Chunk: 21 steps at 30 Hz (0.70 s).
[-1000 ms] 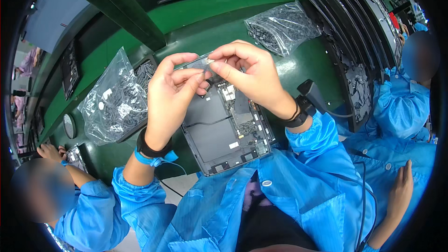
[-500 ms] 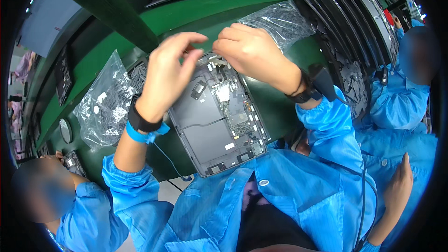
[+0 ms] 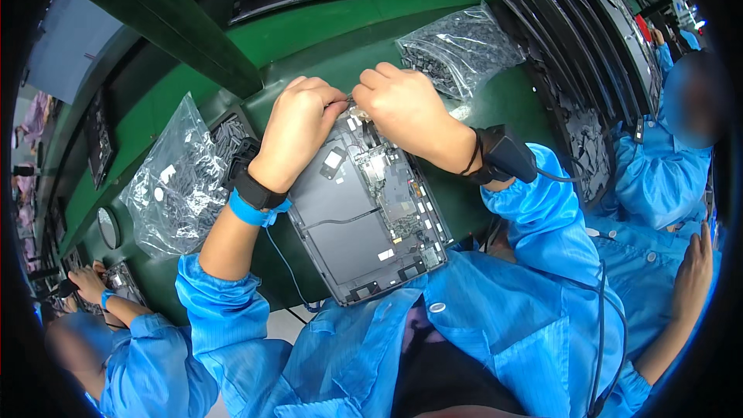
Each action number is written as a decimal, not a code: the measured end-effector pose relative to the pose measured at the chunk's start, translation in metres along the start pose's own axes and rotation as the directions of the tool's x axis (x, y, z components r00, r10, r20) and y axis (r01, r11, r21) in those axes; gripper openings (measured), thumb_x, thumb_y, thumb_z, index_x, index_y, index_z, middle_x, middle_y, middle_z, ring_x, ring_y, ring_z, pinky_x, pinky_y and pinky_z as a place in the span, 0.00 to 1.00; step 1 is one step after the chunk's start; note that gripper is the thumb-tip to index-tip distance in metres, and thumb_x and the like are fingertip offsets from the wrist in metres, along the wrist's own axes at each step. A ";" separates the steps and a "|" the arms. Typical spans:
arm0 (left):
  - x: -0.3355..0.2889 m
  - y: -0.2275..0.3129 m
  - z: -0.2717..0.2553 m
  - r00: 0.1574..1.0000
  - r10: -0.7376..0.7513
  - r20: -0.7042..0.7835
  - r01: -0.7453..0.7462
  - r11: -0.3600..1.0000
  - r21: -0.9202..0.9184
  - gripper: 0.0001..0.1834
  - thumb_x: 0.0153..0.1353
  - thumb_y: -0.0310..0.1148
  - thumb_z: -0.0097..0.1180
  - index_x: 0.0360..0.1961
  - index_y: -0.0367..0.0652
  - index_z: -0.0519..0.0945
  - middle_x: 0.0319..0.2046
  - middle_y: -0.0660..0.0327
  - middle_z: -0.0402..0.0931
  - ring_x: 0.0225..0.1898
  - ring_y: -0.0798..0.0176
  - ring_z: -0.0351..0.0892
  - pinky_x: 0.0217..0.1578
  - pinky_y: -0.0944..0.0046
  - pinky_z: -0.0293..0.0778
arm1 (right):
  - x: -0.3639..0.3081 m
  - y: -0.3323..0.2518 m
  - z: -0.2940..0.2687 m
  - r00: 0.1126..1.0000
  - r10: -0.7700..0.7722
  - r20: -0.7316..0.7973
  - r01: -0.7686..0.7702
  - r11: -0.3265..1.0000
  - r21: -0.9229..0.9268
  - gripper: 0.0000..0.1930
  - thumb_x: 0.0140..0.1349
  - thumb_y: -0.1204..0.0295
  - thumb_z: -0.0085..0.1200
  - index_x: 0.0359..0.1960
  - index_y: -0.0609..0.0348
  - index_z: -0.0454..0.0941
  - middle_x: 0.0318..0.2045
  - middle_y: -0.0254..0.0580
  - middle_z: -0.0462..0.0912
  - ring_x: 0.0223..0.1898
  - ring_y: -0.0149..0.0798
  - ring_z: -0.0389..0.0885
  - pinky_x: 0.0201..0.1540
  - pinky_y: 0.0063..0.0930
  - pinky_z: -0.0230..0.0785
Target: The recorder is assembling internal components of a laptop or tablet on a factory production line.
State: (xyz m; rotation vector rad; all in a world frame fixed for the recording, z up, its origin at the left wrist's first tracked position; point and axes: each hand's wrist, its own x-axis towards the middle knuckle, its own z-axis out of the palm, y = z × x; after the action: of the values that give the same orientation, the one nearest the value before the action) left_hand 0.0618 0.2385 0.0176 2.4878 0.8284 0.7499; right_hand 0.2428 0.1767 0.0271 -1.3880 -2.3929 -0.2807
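Observation:
An opened laptop base lies in front of me, its circuit board and a black cable showing on the inside. At its far edge my left hand is closed, thumb and fingers pinched together. My right hand is closed close beside it, fingertips at the same edge. What either hand pinches is small and hidden by the fingers. A small dark piece with a pale label lies inside the base, near my left hand. A blue wrist strap circles my left wrist.
Clear bags of small dark parts lie at left and beyond my right hand. Several dark laptop panels stand in a row at far right, near a tray of dark pieces. A green post rises at upper left. Co-workers sit both sides.
My left hand has closed from spread fingers to a pinch at the laptop base's far edge. My right hand has come down slightly to the same edge. The small labelled piece looks paler now.

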 end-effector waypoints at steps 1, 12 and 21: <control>-0.001 0.000 0.000 1.000 0.018 -0.008 -0.018 1.000 0.005 0.05 0.51 0.25 0.64 0.31 0.36 0.84 0.30 0.55 0.81 0.35 0.52 0.78 0.39 0.57 0.73 | 0.000 -0.001 -0.002 0.999 0.042 -0.005 -0.042 0.999 -0.012 0.03 0.47 0.73 0.57 0.26 0.56 0.79 0.27 0.35 0.78 0.35 0.38 0.78 0.33 0.29 0.75; -0.005 0.000 0.000 0.995 0.083 -0.061 -0.082 0.997 0.015 0.05 0.51 0.23 0.64 0.30 0.36 0.83 0.27 0.56 0.79 0.34 0.51 0.76 0.38 0.56 0.73 | 0.003 0.011 -0.003 0.994 -0.104 -0.028 0.105 0.994 0.022 0.03 0.47 0.73 0.57 0.25 0.56 0.77 0.26 0.35 0.76 0.35 0.37 0.78 0.38 0.30 0.74; -0.004 -0.003 0.003 0.983 0.177 -0.049 -0.172 0.981 0.094 0.06 0.51 0.23 0.63 0.31 0.35 0.82 0.29 0.56 0.79 0.34 0.52 0.76 0.38 0.55 0.73 | 0.007 0.028 0.010 0.997 0.004 0.078 -0.018 0.984 0.180 0.06 0.50 0.73 0.59 0.24 0.57 0.74 0.25 0.38 0.75 0.32 0.44 0.81 0.32 0.36 0.76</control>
State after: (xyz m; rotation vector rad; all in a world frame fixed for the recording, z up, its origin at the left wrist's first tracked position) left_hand 0.0594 0.2371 0.0127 2.6565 0.6825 0.8638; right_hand 0.2617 0.1994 0.0201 -1.3515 -2.4035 -0.0063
